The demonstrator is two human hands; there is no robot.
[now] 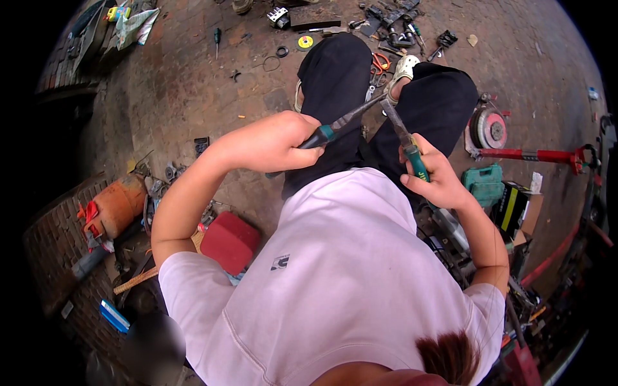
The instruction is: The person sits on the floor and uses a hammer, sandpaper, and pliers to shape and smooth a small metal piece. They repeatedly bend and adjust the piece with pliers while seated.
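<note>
My left hand (278, 140) is closed round the dark green and black handles of long-nosed pliers (353, 116), whose metal jaws point up and to the right. In my right hand (440, 175) is a green-handled tool (396, 119) with a flat grey metal end; its exact kind does not show clearly. Over the gap between my knees the tips of both tools come close together. Whether they touch, or have something small between them, I cannot make out.
Orange-handled scissors or pliers (380, 63) lie near my shoe. A screwdriver (217, 42) is at the far left, dark metal parts (400, 35) farther ahead. To the right are a red floor jack (534, 155) and a green case (484, 185); an orange gas cylinder (118, 203) lies left.
</note>
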